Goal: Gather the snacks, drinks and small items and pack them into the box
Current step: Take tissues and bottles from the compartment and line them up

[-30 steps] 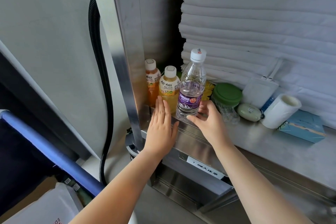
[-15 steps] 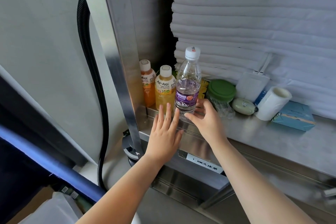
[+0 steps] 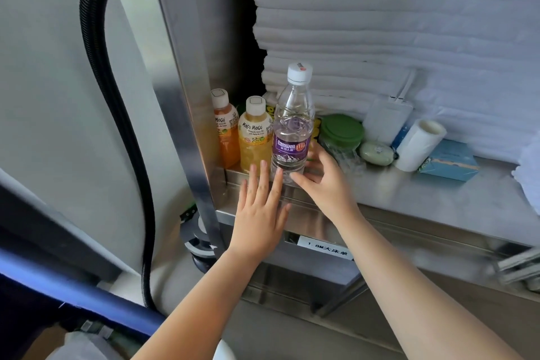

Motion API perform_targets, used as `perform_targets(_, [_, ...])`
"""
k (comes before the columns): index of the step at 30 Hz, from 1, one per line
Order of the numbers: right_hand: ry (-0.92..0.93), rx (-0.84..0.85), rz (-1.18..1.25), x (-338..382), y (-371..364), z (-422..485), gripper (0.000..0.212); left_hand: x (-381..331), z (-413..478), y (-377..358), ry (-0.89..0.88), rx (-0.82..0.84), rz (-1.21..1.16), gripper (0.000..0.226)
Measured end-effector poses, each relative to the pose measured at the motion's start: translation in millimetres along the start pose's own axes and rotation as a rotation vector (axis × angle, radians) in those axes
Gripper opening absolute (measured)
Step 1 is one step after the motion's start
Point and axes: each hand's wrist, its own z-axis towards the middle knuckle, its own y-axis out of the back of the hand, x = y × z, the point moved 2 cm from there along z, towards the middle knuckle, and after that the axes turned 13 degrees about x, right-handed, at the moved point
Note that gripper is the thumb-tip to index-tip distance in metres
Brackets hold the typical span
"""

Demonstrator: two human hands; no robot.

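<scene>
left hand (image 3: 260, 213): flat, fingers straight and slightly spread, tips at the front edge of the shelf (image 3: 409, 196), holding nothing. right hand (image 3: 324, 184): thumb on the base of the water bottle (image 3: 292, 131), fingers curled round its far right side; looks like a grip, far contact hidden. the water bottle stands upright at the shelf front. just left of it is the yellow juice (image 3: 254, 137), then the orange juice (image 3: 226, 131) by the steel post (image 3: 187, 126). to the right: jar (image 3: 342, 131), pale oval (image 3: 376, 152), paper roll (image 3: 419, 145), blue box (image 3: 448, 164). towels (image 3: 380, 23) are stacked behind.
</scene>
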Motion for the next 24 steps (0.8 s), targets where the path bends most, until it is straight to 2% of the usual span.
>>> perform_targets(3, [-0.020, -0.065, -0.010, -1.7, -2.3, -4.3, 0.049, 2.2, -0.8, -4.4, -0.032, 0.029, 0.006, 0.060])
perform_targets(10, [-0.056, -0.041, -0.103, 3.5, -2.9, -6.4, 0.046, -0.8, -0.5, -3.0, -0.026, 0.064, -0.006, 0.060])
perform_targets(16, [-0.134, 0.054, -0.544, 13.2, 9.5, -28.1, 0.052, -11.0, -10.1, 14.6, -0.030, 0.036, -0.077, 0.066])
perform_targets(20, [-0.118, 0.110, -0.805, 19.1, 34.0, -69.5, 0.050, -39.0, -20.1, 30.3, -0.067, 0.012, -0.116, 0.065])
perform_targets(24, [-0.102, 0.028, -0.912, 26.3, 74.5, -129.2, 0.045, -99.9, -30.8, 37.3, -0.211, -0.030, -0.209, 0.055])
